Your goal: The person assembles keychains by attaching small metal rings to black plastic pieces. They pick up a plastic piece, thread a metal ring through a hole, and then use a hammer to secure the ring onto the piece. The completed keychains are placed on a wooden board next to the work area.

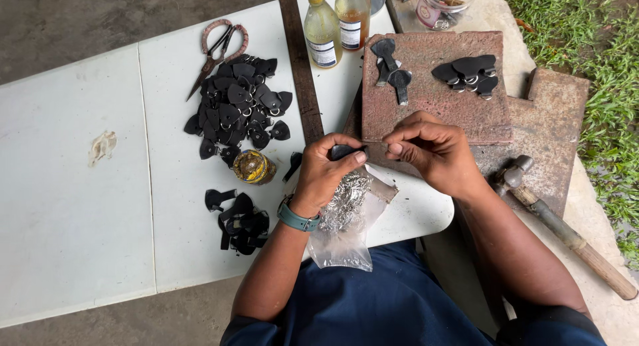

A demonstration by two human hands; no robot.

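Right now both hands meet in the middle of the frame. The left hand (pixel 331 165) pinches a small black leather piece (pixel 344 151) tight, and the right hand (pixel 429 148) pinches in narrow at its edge; what it holds I cannot tell. A clear bag of metal rings (pixel 346 213) lies just under the left hand. A big pile of black pieces with rings (pixel 241 105) sits at upper left, so many look done. Some plain black strips (pixel 238 221) at lower left look not done yet. A few more pieces (pixel 468 73) rest on the red stone block (pixel 432 96). A hammer (pixel 562 227) lies at right, untouched.
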